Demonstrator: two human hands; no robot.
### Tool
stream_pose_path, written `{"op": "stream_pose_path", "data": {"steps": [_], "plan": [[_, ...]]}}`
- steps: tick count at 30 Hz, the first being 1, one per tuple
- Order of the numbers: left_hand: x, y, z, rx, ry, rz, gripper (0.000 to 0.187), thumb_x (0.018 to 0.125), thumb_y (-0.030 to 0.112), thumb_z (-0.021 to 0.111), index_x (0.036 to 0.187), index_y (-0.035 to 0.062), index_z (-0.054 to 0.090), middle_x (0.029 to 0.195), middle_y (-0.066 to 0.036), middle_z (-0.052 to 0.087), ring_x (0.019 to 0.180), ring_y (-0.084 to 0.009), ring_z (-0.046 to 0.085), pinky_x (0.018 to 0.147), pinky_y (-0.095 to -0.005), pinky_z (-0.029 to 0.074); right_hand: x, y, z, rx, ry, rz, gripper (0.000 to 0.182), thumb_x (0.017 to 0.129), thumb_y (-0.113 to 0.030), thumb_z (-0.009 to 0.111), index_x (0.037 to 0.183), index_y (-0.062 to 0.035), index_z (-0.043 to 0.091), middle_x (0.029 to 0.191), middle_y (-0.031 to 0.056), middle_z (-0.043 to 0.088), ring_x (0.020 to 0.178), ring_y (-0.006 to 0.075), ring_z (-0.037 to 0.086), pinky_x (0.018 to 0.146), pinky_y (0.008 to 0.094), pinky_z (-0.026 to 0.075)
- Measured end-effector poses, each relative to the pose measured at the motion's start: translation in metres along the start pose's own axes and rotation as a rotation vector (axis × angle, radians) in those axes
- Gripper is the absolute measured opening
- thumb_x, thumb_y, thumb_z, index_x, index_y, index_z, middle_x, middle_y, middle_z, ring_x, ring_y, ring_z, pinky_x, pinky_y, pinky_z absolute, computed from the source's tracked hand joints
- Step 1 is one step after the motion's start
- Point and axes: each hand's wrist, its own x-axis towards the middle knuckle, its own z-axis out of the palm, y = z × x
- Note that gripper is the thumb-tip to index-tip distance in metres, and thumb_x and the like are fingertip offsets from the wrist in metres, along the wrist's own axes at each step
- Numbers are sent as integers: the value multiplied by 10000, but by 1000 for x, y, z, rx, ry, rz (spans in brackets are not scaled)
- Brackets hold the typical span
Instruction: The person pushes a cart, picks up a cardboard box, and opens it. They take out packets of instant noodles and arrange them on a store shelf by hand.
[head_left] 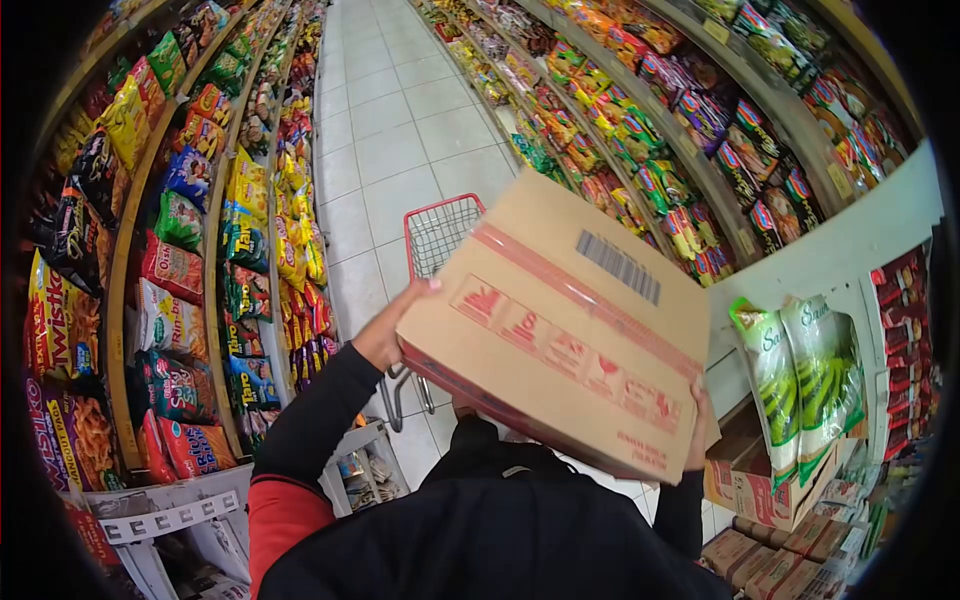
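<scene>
A large brown cardboard box (540, 330) is held up in front of my body, tilted, with red printed symbols and a barcode label on its upper face. Red tape runs along its seam. My left hand (390, 325) grips the box's left corner, thumb on the upper face and the other fingers out of sight beneath. At the opposite end, my right hand (698, 425) presses against the right side, most of its fingers hidden. Just beyond the box stands a shopping cart (440, 232) with a red rim, partly covered by the box.
Snack shelves (125, 300) line the left side, and more packed shelves (690, 120) run along the right. Green-white bags (800, 380) hang at the right above an open carton (745, 490). Wrapped brown packs (780, 570) lie low at right. The tiled aisle floor (385, 120) stretches ahead.
</scene>
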Motion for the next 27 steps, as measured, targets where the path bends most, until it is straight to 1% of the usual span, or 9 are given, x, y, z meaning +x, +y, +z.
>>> {"op": "stream_pose_path", "data": {"steps": [4, 8, 12, 16, 20, 23, 25, 26, 27], "plan": [[12, 34, -58, -64, 137, 149, 633, 820, 444, 567, 1263, 1, 479, 1177, -168, 584, 1038, -256, 595, 904, -350, 468, 76, 3, 74, -142, -69, 9, 577, 845, -401, 526, 1315, -76, 441, 1254, 113, 539, 1076, 247, 573, 940, 381, 454], [39, 32, -128, -165, 125, 252, 652, 826, 468, 573, 1276, 10, 462, 1160, -155, 579, 1047, -231, 578, 896, -348, 463, 182, 23, 109, -203, -211, 90, 537, 826, -375, 553, 1242, -39, 498, 1142, 114, 598, 1016, 238, 598, 888, 361, 484], [73, -22, -200, -244, 250, 374, 645, 824, 472, 562, 1277, 25, 461, 1171, -113, 577, 1059, -229, 563, 932, -348, 432, 287, 53, 123, -353, -263, 134, 554, 785, -391, 610, 1196, -32, 517, 1087, 102, 603, 935, 228, 605, 835, 329, 495], [103, -79, -232, -372, 331, 462, 653, 819, 474, 555, 1304, 54, 437, 1216, -98, 547, 1093, -233, 537, 932, -361, 428, 335, 77, 151, -399, -274, 204, 562, 765, -404, 634, 1187, -46, 533, 1044, 110, 608, 903, 218, 584, 785, 330, 489], [125, -133, -249, -501, 321, 449, 642, 823, 486, 546, 1297, 65, 447, 1203, -98, 552, 1087, -234, 535, 933, -364, 425, 367, 90, 157, -544, -252, 258, 557, 759, -404, 640, 1175, -45, 545, 1066, 102, 606, 922, 212, 584, 792, 325, 485], [136, -172, -259, -573, 335, 368, 609, 836, 485, 533, 1277, 70, 467, 1173, -91, 571, 1073, -236, 544, 933, -359, 424, 405, 120, 120, -630, -262, 339, 531, 772, -367, 640, 1181, -42, 543, 1105, 98, 595, 945, 202, 581, 810, 320, 477], [141, -186, -267, -565, 373, 303, 574, 852, 477, 523, 1260, 76, 483, 1150, -81, 587, 1069, -235, 552, 940, -349, 421, 415, 136, 94, -913, -369, 263, 505, 793, -318, 632, 1200, -36, 533, 1110, 86, 599, 974, 195, 580, 841, 308, 461], [141, -186, -267, -530, 377, 277, 568, 858, 474, 518, 1265, 78, 480, 1161, -75, 581, 1081, -225, 546, 942, -344, 420, 416, 137, 88, -776, -353, 288, 454, 845, -275, 612, 1219, -32, 525, 1097, 65, 606, 988, 182, 574, 866, 294, 442], [136, -190, -258, -499, 383, 238, 563, 865, 471, 514, 1269, 80, 477, 1172, -69, 575, 1093, -216, 540, 944, -339, 418, 409, 136, 83, -779, -336, 296, 454, 845, -275, 612, 1219, -32, 525, 1097, 65, 606, 988, 182, 574, 866, 294, 442]]}}
